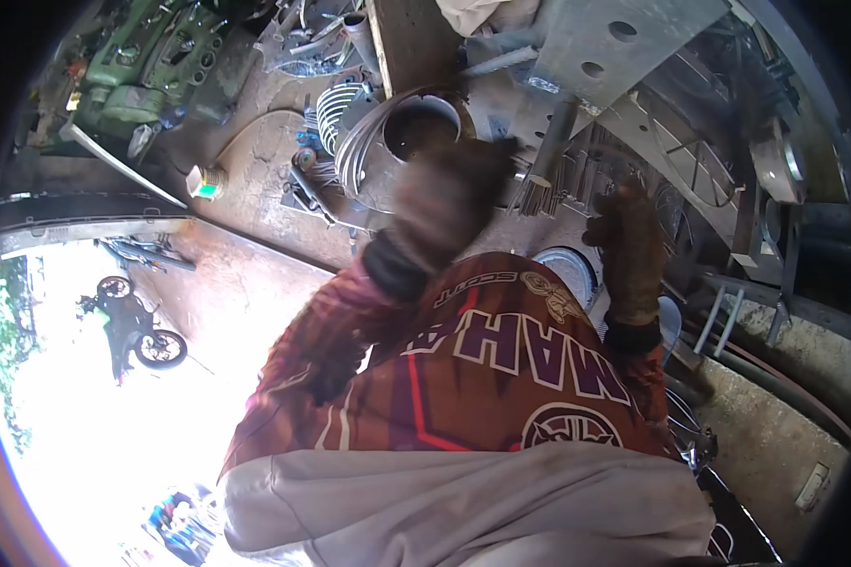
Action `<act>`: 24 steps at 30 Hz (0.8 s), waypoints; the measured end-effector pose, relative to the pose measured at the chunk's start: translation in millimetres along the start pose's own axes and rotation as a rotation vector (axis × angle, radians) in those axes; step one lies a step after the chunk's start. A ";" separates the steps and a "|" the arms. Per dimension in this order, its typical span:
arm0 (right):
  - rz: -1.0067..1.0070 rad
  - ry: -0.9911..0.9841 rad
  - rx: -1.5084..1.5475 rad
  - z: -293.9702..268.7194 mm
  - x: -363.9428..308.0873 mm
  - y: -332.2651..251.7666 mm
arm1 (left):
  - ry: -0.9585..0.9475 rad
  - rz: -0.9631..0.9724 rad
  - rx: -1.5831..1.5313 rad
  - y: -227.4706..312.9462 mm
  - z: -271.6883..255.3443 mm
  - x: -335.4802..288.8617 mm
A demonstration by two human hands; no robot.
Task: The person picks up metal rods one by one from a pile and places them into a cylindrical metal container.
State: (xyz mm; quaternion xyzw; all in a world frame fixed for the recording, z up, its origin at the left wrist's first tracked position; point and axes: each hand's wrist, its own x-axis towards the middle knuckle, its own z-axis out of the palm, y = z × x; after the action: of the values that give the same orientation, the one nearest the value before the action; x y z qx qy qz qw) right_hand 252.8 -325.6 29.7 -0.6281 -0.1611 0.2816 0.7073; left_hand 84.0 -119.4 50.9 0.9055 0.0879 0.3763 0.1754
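Note:
My left hand, in a dark work glove, is raised in front of my chest and smeared by motion. Its fingers cannot be made out clearly. Just beyond it is a round, dark-mouthed metal cylinder. My right hand, also gloved, hangs to the right with its fingers loosely bent and apart, and nothing shows in it. Between and beyond the hands, a metal pipe slants down beside a bundle of thin rods. A grey metal plate with holes lies above the pipe.
Coiled metal strips lie left of the cylinder. Green machinery stands at the far left, with a small tin on the floor nearer. A motorcycle stands in bright light outside. Metal frames crowd the right side.

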 end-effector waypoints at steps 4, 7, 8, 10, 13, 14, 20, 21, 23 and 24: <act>0.170 -0.042 -0.007 10.4 4.1 26.3 | -0.053 -0.166 0.401 -72.9 -59.4 -33.0; 0.265 -0.075 -0.024 24.6 5.1 42.5 | -0.144 -0.243 0.490 -130.0 -68.5 -46.7; 0.267 -0.094 -0.029 30.5 6.2 46.1 | -0.152 -0.291 0.490 -151.8 -65.5 -57.7; 0.275 -0.103 -0.023 37.4 8.7 54.7 | -0.226 -0.346 0.525 -170.6 -57.2 -68.4; 0.288 -0.066 -0.001 43.2 10.3 62.5 | -0.208 -0.517 0.456 -161.2 -46.0 -62.9; 0.290 -0.035 0.006 43.3 8.9 64.8 | -0.254 -0.506 0.461 -164.7 -44.2 -60.6; 0.274 0.095 0.195 31.3 -6.8 101.2 | -0.315 -0.420 0.484 -171.7 -54.3 -64.7; 0.262 0.125 0.264 26.7 -9.7 111.0 | -0.434 -0.695 0.458 -143.8 -59.0 -36.1; 0.268 0.091 0.221 20.5 -12.4 115.7 | -0.342 -0.537 0.331 -152.0 -55.2 -48.4; 0.276 0.063 0.202 16.2 -14.8 117.2 | -0.364 -0.531 0.335 -148.2 -51.6 -43.6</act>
State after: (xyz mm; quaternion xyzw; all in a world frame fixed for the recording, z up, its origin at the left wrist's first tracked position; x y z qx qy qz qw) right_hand 208.8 -315.5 -80.7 -0.5785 -0.0218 0.3710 0.7261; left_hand 12.7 17.7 -0.5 0.9195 0.3476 0.1306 0.1291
